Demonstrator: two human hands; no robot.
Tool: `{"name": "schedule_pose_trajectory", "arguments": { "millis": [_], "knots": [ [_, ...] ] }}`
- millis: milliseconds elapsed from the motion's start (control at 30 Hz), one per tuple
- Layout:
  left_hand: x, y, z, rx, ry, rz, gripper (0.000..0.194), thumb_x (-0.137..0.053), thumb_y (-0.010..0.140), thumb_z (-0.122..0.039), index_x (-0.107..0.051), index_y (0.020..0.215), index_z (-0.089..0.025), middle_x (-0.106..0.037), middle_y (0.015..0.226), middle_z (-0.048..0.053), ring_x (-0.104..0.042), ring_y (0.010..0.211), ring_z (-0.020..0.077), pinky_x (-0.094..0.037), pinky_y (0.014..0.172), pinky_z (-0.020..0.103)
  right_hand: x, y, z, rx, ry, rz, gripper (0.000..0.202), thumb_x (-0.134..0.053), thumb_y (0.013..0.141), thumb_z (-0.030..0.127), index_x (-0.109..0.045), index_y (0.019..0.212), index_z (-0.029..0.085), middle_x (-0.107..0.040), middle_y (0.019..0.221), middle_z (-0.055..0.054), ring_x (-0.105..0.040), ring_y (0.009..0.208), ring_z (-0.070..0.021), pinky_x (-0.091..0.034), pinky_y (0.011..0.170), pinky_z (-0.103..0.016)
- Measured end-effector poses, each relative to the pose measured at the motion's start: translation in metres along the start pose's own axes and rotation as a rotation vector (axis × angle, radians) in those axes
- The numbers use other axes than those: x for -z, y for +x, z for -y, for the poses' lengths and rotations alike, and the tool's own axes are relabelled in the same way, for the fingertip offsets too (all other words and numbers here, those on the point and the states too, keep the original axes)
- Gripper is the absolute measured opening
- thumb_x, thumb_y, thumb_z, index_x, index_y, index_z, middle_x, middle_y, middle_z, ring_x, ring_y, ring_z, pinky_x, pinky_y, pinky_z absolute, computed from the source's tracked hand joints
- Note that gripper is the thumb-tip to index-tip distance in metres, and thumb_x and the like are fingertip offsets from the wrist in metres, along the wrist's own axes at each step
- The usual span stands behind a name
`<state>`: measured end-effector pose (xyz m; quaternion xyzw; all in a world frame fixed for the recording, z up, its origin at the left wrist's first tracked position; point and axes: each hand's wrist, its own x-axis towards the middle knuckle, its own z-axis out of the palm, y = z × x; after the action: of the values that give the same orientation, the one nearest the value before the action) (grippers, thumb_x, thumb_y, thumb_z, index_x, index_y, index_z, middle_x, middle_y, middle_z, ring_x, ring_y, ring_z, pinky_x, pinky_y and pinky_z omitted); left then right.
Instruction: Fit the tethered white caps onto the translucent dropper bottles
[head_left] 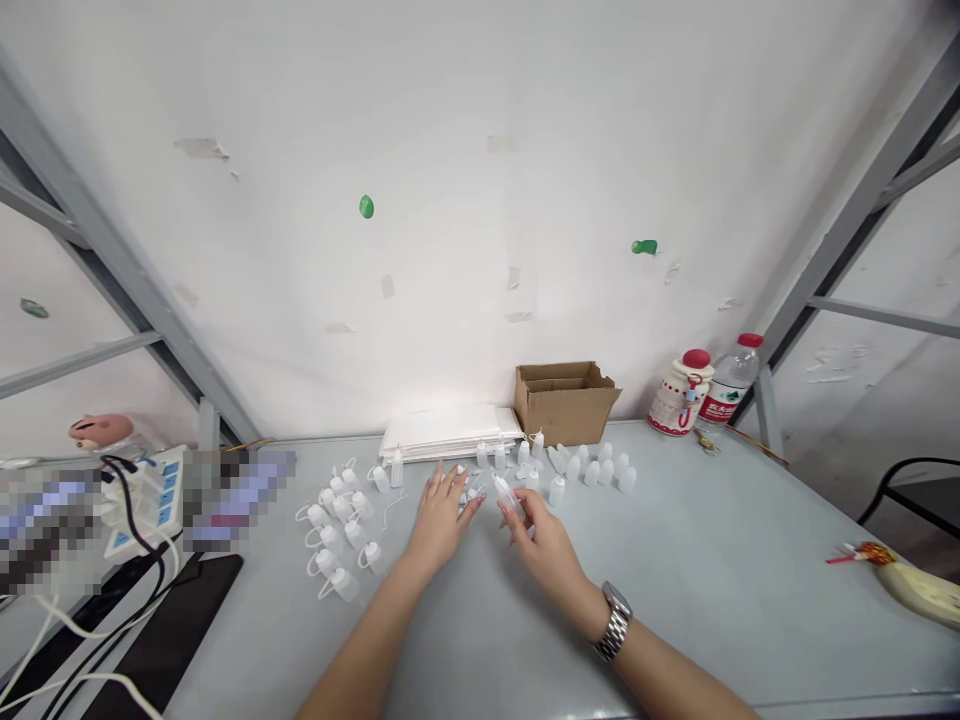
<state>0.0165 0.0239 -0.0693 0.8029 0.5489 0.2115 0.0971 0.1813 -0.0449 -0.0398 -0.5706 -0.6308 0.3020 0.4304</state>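
My right hand (544,545) wears a wristwatch and pinches a small translucent squeeze bottle (505,492), tilted, with its nozzle end up and to the left. My left hand (441,520) lies to its left with fingers spread over the table, close to a few small white cap pieces (474,492); whether it touches them I cannot tell. Several squeeze bottles with looped cap straps (343,582) are grouped on the left. Behind my right hand stand several more bottles (556,489), and to their right several rounded bottles without visible nozzles (592,473).
A stack of white envelopes (427,432) and an open cardboard box (566,415) sit against the wall. A decorated flask (671,405) and a water bottle (731,385) stand at the back right. Left are a power strip (161,500), cables and a black slab (176,635) on the grey table (675,580).
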Motion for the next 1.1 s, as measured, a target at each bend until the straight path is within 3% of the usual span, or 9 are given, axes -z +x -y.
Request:
{"name": "schedule_pose_trajectory", "arguments": {
  "millis": [267, 333, 467, 533, 700, 900, 1100],
  "knots": [
    [0.001, -0.008, -0.014, -0.121, -0.074, 0.003, 0.049, -0.030, 0.088, -0.049, -0.049, 0.124, -0.022, -0.050, 0.133, 0.007, -0.039, 0.127, 0.0206, -0.029, 0.105, 0.041, 0.000, 0.001, -0.003, 0.001, -0.012, -0.016, 0.026, -0.038, 0.089, 0.042, -0.051, 0.098, 0.022, -0.063, 0.073, -0.001, -0.058, 0.062, -0.0180, -0.043, 0.059, -0.028],
    [0.003, -0.009, -0.016, -0.029, 0.018, -0.047, 0.049, -0.028, 0.089, -0.047, -0.050, 0.123, -0.020, -0.049, 0.133, 0.010, -0.039, 0.127, 0.0232, -0.028, 0.105, 0.044, 0.000, 0.001, -0.002, 0.006, -0.011, -0.013, 0.026, -0.038, 0.089, 0.043, -0.051, 0.097, 0.022, -0.063, 0.073, -0.001, -0.058, 0.061, -0.0178, -0.042, 0.059, -0.028],
    [0.003, -0.009, -0.013, 0.296, 0.292, -0.125, 0.057, -0.030, 0.088, -0.045, -0.047, 0.126, -0.006, -0.044, 0.134, 0.023, -0.034, 0.127, 0.0361, -0.028, 0.100, 0.053, 0.000, 0.001, -0.002, 0.001, -0.018, -0.004, 0.027, -0.036, 0.089, 0.044, -0.050, 0.096, 0.022, -0.063, 0.073, -0.001, -0.058, 0.061, -0.0176, -0.042, 0.060, -0.027],
    [0.002, -0.010, -0.013, 0.361, 0.373, -0.119, 0.062, -0.033, 0.086, -0.048, -0.044, 0.128, -0.003, -0.042, 0.134, 0.026, -0.033, 0.127, 0.0390, -0.030, 0.098, 0.054, 0.000, 0.000, -0.001, -0.009, -0.023, 0.004, 0.027, -0.036, 0.089, 0.045, -0.049, 0.096, 0.022, -0.063, 0.073, -0.001, -0.058, 0.061, -0.0179, -0.042, 0.060, -0.027],
    [0.001, -0.012, -0.018, 0.349, 0.464, -0.125, 0.066, -0.036, 0.084, -0.053, -0.041, 0.131, -0.007, -0.042, 0.134, 0.027, -0.037, 0.124, 0.0389, -0.031, 0.096, 0.056, 0.000, 0.000, -0.001, -0.021, -0.024, 0.025, 0.029, -0.036, 0.089, 0.045, -0.049, 0.098, 0.021, -0.063, 0.074, -0.002, -0.058, 0.063, -0.0183, -0.042, 0.060, -0.028],
    [0.002, -0.014, -0.019, 0.430, 0.482, -0.105, 0.071, -0.039, 0.081, -0.056, -0.041, 0.131, -0.006, -0.041, 0.132, 0.033, -0.043, 0.117, 0.0451, -0.031, 0.093, 0.059, 0.000, 0.001, -0.001, -0.013, -0.014, 0.018, 0.027, -0.036, 0.089, 0.044, -0.049, 0.097, 0.022, -0.064, 0.073, -0.001, -0.058, 0.061, -0.0181, -0.042, 0.059, -0.028],
    [0.000, -0.016, -0.020, 0.281, 0.432, -0.132, 0.064, -0.035, 0.084, -0.054, -0.045, 0.128, -0.009, -0.045, 0.130, 0.029, -0.044, 0.119, 0.0401, -0.027, 0.096, 0.060, -0.001, 0.000, -0.001, 0.003, -0.004, 0.001, 0.029, -0.036, 0.089, 0.044, -0.050, 0.099, 0.020, -0.064, 0.073, -0.002, -0.059, 0.061, -0.0186, -0.043, 0.060, -0.029]
  ]
}}
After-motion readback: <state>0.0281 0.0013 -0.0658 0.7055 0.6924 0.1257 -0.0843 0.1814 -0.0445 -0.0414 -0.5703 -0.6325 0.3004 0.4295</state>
